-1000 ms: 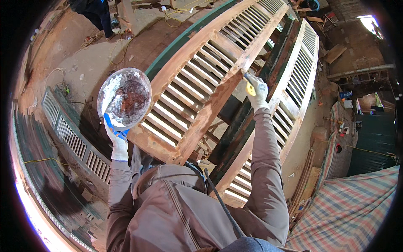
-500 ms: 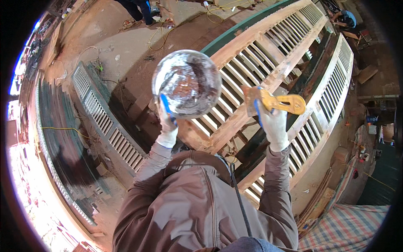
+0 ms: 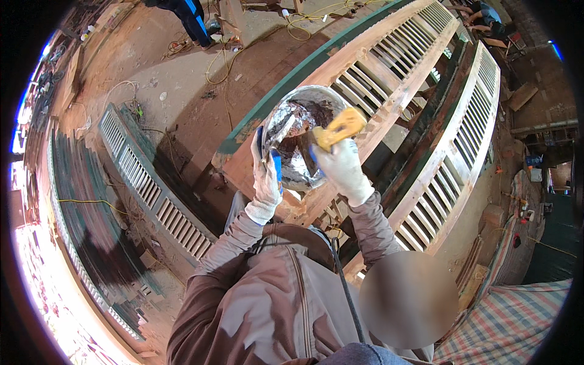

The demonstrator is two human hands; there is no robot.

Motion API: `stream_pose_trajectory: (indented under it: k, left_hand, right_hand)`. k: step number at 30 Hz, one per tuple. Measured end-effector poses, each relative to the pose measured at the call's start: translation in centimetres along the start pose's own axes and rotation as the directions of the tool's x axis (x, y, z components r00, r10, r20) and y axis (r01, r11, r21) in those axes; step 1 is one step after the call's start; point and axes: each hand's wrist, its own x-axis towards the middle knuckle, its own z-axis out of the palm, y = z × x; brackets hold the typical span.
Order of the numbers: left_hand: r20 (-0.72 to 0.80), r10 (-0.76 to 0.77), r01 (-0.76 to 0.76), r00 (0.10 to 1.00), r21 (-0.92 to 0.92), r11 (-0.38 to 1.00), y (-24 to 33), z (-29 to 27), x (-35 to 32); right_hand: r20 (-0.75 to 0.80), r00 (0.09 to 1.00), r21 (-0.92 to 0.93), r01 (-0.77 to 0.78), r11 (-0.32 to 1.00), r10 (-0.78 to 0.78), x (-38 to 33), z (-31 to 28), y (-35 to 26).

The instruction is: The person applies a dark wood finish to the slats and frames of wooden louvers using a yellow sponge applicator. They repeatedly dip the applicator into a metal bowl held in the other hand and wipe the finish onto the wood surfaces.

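Observation:
My left hand [image 3: 266,182], in a white glove, holds a round metal bowl [image 3: 291,118] lined with foil and smeared with brown paste. My right hand [image 3: 342,167], also gloved, grips a putty knife with a yellow handle [image 3: 339,126], and its blade dips into the bowl. Both hands are raised in front of my chest, above a long wooden louvred shutter [image 3: 389,79] lying flat.
A second wooden louvred shutter [image 3: 468,134] lies to the right, and a green louvred panel [image 3: 143,182] lies on the ground at left. Yellow cords [image 3: 225,55] trail over the dirt floor. A person in blue [image 3: 191,18] stands at the top. A checked cloth [image 3: 517,328] covers the lower right.
The bowl has come in toward the middle and my right hand has brought the putty knife from the shutter into the bowl.

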Motion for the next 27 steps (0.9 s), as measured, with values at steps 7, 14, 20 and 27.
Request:
stream_pose_trajectory:
  k: [7,14,20,27]
  left_hand:
    - [-0.080,0.179,-0.144,0.981,0.327,0.934,-11.4,-7.7,-0.1]
    - [-0.376,-0.172,0.083,0.911,-0.241,0.967,-10.2,-11.6,2.4]
    - [-0.318,-0.333,0.194,0.888,-0.399,0.896,-8.7,-11.6,3.8]
    - [-0.304,-0.284,0.192,0.909,-0.300,0.935,-10.3,-13.5,3.5]
  right_hand:
    - [0.402,0.685,0.890,-0.448,-0.084,0.608,-3.1,-3.9,3.7]
    - [-0.164,0.620,0.694,-0.480,0.536,0.767,-2.9,-9.6,11.5]
    - [-0.360,0.902,-0.280,-0.349,0.894,0.239,-3.6,-6.6,23.6]
    - [-0.240,0.936,-0.364,-0.331,0.870,0.256,-4.2,-2.1,25.1]
